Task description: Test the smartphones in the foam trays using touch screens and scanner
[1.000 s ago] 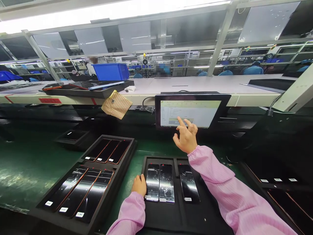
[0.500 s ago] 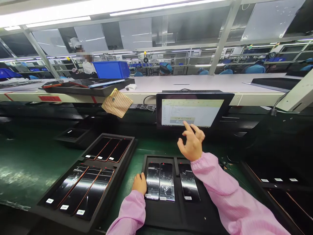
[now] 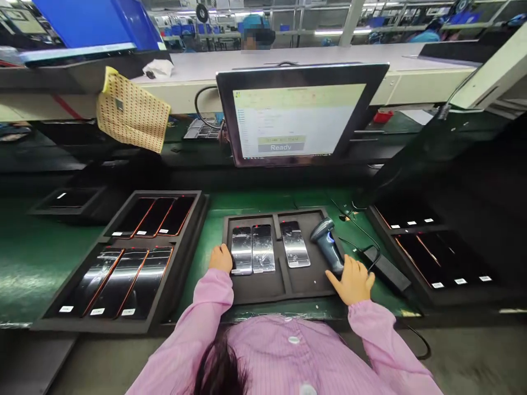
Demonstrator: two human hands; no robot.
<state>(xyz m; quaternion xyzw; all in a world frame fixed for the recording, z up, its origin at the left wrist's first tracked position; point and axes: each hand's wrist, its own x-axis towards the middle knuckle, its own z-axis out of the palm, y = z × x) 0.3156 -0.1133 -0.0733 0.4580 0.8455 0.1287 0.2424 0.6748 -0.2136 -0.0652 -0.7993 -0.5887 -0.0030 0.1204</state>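
Observation:
A black foam tray [image 3: 257,288] lies in front of me with three phones in it, two side by side [image 3: 252,249] and one [image 3: 295,244] to their right. My left hand [image 3: 221,259] rests at the tray's left edge, fingers curled against the leftmost phone. My right hand [image 3: 352,281] is at the handle of a grey barcode scanner [image 3: 327,244] lying on the tray's right side, fingers closing around its lower end. A touch screen [image 3: 294,118] behind the tray shows "Ready".
A larger black tray [image 3: 193,219] with several orange-edged phones sits at left on the green belt. Another dark tray [image 3: 432,293] with phones lies at right. A scanner cable and black box [image 3: 385,269] run beside my right hand. A yellow perforated cloth [image 3: 132,109] hangs from the shelf.
My right hand left the touch screen and came down to the scanner on the tray. The camera tilted down and moved closer. My left hand stayed at the tray's left edge.

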